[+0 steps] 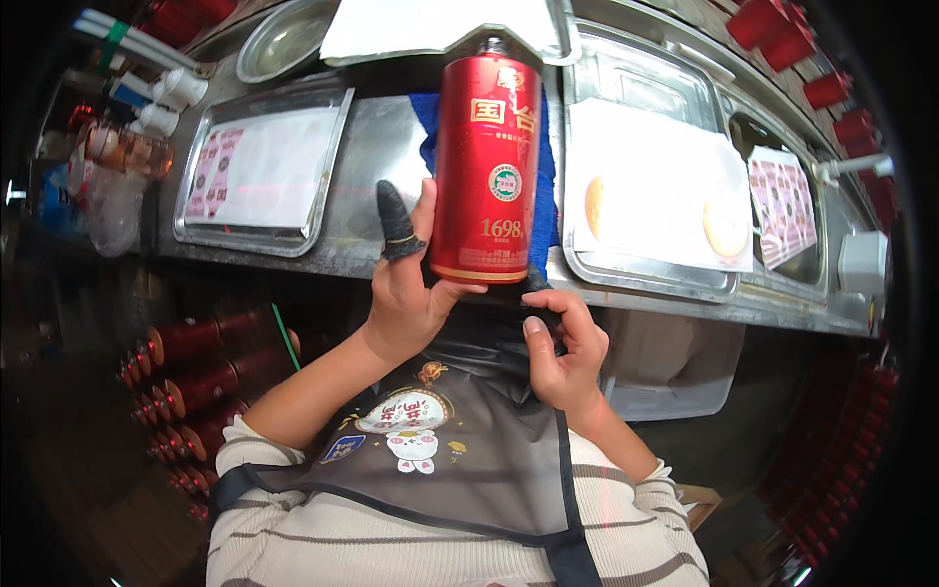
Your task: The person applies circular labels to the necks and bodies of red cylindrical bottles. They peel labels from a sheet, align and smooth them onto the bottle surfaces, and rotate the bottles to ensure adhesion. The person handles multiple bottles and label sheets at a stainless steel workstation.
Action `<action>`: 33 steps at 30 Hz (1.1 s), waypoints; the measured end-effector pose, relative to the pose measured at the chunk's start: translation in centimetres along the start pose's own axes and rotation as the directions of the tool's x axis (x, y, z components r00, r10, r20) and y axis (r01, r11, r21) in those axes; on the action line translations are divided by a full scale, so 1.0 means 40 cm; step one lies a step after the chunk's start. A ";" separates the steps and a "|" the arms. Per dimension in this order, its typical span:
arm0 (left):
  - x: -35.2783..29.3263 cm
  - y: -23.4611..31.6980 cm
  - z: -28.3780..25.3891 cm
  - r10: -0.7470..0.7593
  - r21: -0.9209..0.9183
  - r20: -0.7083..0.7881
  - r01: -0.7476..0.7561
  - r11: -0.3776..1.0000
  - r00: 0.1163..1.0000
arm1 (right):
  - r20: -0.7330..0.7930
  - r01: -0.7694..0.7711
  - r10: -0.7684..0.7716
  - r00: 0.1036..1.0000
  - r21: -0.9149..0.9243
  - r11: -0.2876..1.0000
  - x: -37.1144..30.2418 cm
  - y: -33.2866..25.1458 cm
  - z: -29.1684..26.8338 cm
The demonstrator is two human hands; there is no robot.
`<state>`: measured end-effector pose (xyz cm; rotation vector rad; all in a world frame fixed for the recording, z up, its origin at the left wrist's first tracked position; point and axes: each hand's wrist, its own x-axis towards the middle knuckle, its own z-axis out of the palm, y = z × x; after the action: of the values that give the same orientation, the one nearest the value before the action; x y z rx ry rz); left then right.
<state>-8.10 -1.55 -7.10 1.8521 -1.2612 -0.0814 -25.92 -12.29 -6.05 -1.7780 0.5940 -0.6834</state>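
Observation:
A red bottle (499,166) with gold lettering and a small round green-and-white mark stands in front of me, its dark neck away from me. My left hand (401,293) grips it by the lower left side, thumb along the base. One finger of that hand wears a black finger cot (394,220) and points up, off the bottle. Close to the bottle's lower right corner is my right hand (569,352), fingers curled and drawn together, with black covering at a fingertip. Whatever lies between those fingers is hidden. Behind the bottle lies a blue cloth (548,210).
Metal trays with paper sheets flank the bottle, one tray (321,210) left and another (646,279) right. A metal bowl (284,44) sits at the far left. Several red bottles (196,342) stand low on the left, more on the right. A white bin (675,372) is under the bench.

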 end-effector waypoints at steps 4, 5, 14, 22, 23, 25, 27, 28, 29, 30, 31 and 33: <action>-0.017 -0.038 0.015 -0.009 -0.124 -0.032 0.005 0.992 0.999 | 0.007 0.006 -0.005 1.000 -0.070 0.997 -0.001 0.007 0.007; -0.018 -0.043 0.021 -0.033 -0.149 -0.027 0.028 0.988 0.999 | 0.014 0.006 -0.004 1.000 -0.090 0.996 0.003 0.005 0.004; -0.001 0.019 0.021 -0.236 -0.663 0.063 0.218 0.716 0.970 | -0.022 0.291 -0.303 0.953 -0.218 0.932 0.009 -0.030 0.016; -0.010 0.010 0.020 -0.259 -0.710 0.113 0.260 0.654 0.959 | 0.281 0.529 -0.449 0.848 -0.477 0.702 0.049 -0.090 0.007; -0.010 0.009 0.023 -0.250 -0.747 0.121 0.254 0.614 0.961 | 0.321 0.550 -0.446 0.835 -0.506 0.665 0.055 -0.097 0.003; -0.011 0.011 0.019 -0.296 -0.860 0.119 0.247 0.447 0.948 | 0.422 0.598 -0.428 0.799 -0.490 0.634 0.075 -0.116 0.000; -0.014 0.006 0.017 -0.317 -0.907 0.094 0.212 0.363 0.944 | 0.495 0.627 -0.409 0.767 -0.441 0.642 0.097 -0.124 0.007; -0.018 0.007 0.009 -0.335 -0.901 0.100 0.228 0.368 0.937 | 0.526 0.636 -0.405 0.748 -0.395 0.662 0.112 -0.123 0.022; -0.023 0.007 -0.004 -0.364 -0.896 0.094 0.238 0.375 0.927 | 0.568 0.651 -0.405 0.717 -0.337 0.681 0.122 -0.123 0.037; -0.024 -0.001 -0.007 -0.367 -0.883 0.090 0.245 0.401 0.926 | 0.549 0.613 -0.408 0.729 -0.258 0.747 0.117 -0.119 0.048; -0.020 0.001 -0.005 -0.356 -0.870 0.119 0.270 0.413 0.927 | 0.427 0.571 -0.437 0.791 -0.263 0.778 0.106 -0.124 0.041; -0.017 0.010 -0.006 -0.376 -0.841 0.143 0.313 0.442 0.915 | 0.204 0.502 -0.464 0.862 -0.216 0.837 0.086 -0.135 0.027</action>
<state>-8.60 -0.92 -6.96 1.1469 -0.5449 -0.7430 -22.37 -12.38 -0.61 -2.2406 0.1260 -0.8374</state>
